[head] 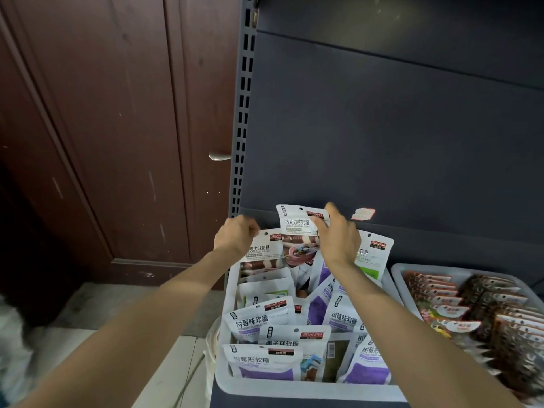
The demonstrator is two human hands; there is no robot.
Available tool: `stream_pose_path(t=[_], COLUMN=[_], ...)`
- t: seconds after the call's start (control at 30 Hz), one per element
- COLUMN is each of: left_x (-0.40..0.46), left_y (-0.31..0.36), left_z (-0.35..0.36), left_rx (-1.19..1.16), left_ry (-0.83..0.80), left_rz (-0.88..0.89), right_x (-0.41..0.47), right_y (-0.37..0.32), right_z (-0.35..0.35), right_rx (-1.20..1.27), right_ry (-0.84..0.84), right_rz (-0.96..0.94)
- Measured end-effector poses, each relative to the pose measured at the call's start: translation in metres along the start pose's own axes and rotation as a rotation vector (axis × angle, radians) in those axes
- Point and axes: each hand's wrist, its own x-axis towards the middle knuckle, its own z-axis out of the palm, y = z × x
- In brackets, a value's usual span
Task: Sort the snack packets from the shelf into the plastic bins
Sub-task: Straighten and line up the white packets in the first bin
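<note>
A white plastic bin (294, 388) on the shelf is crammed with white snack packets, several with purple panels (265, 363). At its far end my left hand (235, 235) pinches the top corner of a brown chocolate-candy packet (262, 253). My right hand (338, 235) grips the upper right part of a second chocolate-candy packet (297, 228), which stands upright and higher than the others. A green-labelled packet (372, 254) leans just right of my right hand.
A second white bin (418, 267) to the right holds rows of orange and dark brown packets. The dark grey shelf back panel (382, 128) rises behind. A slotted upright (243, 113) and a brown wooden door (103, 128) are on the left.
</note>
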Motion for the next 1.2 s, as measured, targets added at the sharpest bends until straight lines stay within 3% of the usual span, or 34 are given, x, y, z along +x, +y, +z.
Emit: stream_pose_path(t=[0.23, 0.4, 0.57, 0.67, 0.8, 1.0, 1.2], left_x=[0.007, 0.006, -0.009, -0.013, -0.023, -0.043, -0.067], left_y=[0.0, 0.004, 0.013, 0.015, 0.011, -0.002, 0.009], left_z=[-0.001, -0.006, -0.005, -0.002, -0.001, 0.007, 0.017], left_rx=[-0.167, -0.328, -0.113, 0.018, 0.079, 0.026, 0.11], left_ry=[-0.034, -0.178, -0.226, -0.235, -0.285, -0.423, -0.525], left_rz=[0.003, -0.019, 0.262, 0.395, 0.472, 0.362, 0.277], right_x=[-0.01, -0.022, -0.027, -0.024, -0.021, -0.029, -0.034], right_y=[0.005, 0.008, 0.007, 0.015, 0.024, 0.035, 0.057], right_z=[0.014, 0.028, 0.029, 0.024, 0.02, 0.018, 0.011], right_rx=[0.202, 0.275, 0.166, 0.097, 0.327, 0.276, 0.3], right_ry=[-0.229, -0.394, -0.483, -0.397, -0.447, -0.518, -0.672], right_rz=[0.016, -0.05, -0.129, -0.158, -0.223, -0.338, -0.329])
